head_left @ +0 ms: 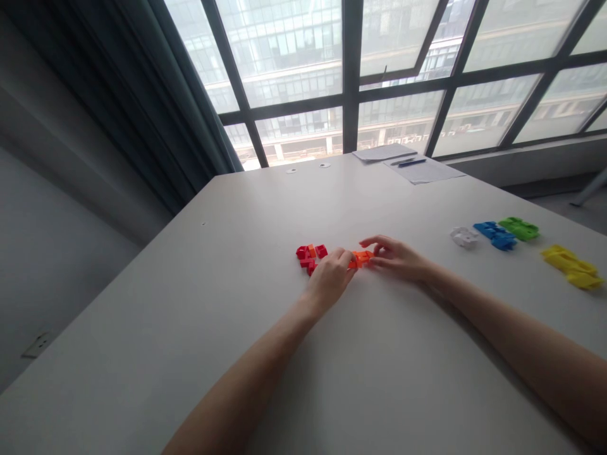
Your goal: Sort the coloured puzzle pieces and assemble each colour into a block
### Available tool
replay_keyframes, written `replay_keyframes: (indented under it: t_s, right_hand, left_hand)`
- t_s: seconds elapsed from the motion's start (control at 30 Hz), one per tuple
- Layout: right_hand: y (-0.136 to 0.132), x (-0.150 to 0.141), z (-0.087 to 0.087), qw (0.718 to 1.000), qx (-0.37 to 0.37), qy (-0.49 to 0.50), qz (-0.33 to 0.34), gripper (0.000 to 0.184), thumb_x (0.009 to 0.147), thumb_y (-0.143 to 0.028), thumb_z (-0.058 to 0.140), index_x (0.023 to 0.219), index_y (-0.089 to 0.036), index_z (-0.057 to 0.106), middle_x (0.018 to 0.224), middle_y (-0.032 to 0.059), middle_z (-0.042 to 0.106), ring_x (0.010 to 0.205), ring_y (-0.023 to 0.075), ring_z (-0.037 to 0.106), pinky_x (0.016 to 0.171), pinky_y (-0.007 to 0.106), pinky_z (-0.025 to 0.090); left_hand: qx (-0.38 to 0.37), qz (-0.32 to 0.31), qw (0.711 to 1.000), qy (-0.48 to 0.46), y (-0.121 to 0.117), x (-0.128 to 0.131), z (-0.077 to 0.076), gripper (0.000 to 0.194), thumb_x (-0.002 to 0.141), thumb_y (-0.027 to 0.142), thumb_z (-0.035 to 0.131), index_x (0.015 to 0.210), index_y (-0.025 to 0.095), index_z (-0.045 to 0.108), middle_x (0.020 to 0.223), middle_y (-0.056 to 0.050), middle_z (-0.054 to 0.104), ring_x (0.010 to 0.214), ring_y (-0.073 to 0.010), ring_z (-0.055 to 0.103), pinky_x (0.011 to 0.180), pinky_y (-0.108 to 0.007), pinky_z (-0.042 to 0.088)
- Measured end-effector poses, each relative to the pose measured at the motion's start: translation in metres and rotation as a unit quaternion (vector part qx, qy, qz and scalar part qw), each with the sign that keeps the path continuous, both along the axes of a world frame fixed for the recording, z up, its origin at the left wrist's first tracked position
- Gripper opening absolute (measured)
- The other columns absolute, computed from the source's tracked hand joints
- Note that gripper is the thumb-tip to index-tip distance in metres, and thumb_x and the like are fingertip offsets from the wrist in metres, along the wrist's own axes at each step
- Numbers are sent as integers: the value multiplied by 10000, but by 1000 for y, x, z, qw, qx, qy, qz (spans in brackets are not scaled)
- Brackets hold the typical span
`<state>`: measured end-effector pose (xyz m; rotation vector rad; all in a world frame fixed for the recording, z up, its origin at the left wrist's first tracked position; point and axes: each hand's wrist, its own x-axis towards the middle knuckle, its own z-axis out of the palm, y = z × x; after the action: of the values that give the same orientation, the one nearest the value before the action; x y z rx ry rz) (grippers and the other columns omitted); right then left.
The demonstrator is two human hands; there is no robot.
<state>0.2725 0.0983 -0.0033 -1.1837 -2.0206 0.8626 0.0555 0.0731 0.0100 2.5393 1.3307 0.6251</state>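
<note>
Small orange plastic pieces (364, 257) lie on the white table between my two hands. My left hand (331, 276) is closed, its fingertips on the left end of the orange pieces. My right hand (396, 258) is at their right end. Its forefinger is raised apart from the lower fingers, which touch or nearly touch the orange. Just left of my left hand sits a loose cluster of red plastic pieces (303, 253), partly hidden by that hand. One small orange piece (312, 250) lies among the red ones.
To the right are white pieces (465, 237), blue pieces (496, 235), green pieces (519, 228) and yellow pieces (572, 266). Papers (384, 152) and a dark pen (411, 162) lie at the far edge of the table (227, 265), by the window. A dark curtain (142, 95) hangs at left.
</note>
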Motion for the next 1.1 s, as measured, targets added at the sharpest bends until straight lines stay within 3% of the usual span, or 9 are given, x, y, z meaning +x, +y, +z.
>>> replay_keyframes:
  t_s: [0.1, 0.23, 0.5, 0.93, 1.1]
  right_hand:
    - [-1, 0, 2, 1000, -15, 19, -10, 454, 812, -478, 592, 1145, -172, 631, 935, 82, 659, 794, 197, 597, 694, 321, 484]
    - [-1, 1, 1, 999, -25, 30, -19, 416, 805, -429, 588, 1131, -175, 636, 900, 66, 656, 755, 181, 588, 672, 308, 481]
    - [-2, -1, 7, 998, -32, 47, -11, 392, 784, -439, 591, 1064, -175, 661, 959, 82, 685, 801, 200, 606, 684, 311, 485]
    - [-1, 0, 4, 998, -46, 49, 7, 368, 783, -414, 621, 1055, -169, 662, 883, 56, 671, 783, 185, 597, 707, 319, 501]
    - [-1, 0, 6, 996, -65, 51, 23, 394, 777, -432, 629, 1071, -172, 662, 927, 58, 673, 796, 177, 601, 724, 310, 500]
  left_hand:
    - [4, -18, 998, -63, 2, -3, -10, 45, 935, 211, 549, 948, 184, 582, 1034, -43, 623, 901, -161, 632, 794, -274, 509]
    - [-12, -19, 994, -102, 0, -3, -12, 48, 933, 235, 558, 956, 201, 583, 989, -25, 636, 860, -150, 635, 787, -271, 517]
    - [26, -60, 997, -30, -9, 4, -12, 87, 918, 291, 595, 946, 208, 601, 1001, -45, 642, 942, -196, 616, 782, -299, 514]
    - [13, 5, 999, -42, -2, 7, -12, 211, 882, 301, 644, 1046, 226, 533, 1033, -37, 617, 1014, -213, 579, 846, -353, 504]
    - [55, 37, 997, -48, 1, 8, -16, 441, 843, 347, 689, 1192, 218, 453, 1223, -85, 562, 1159, -253, 528, 968, -415, 448]
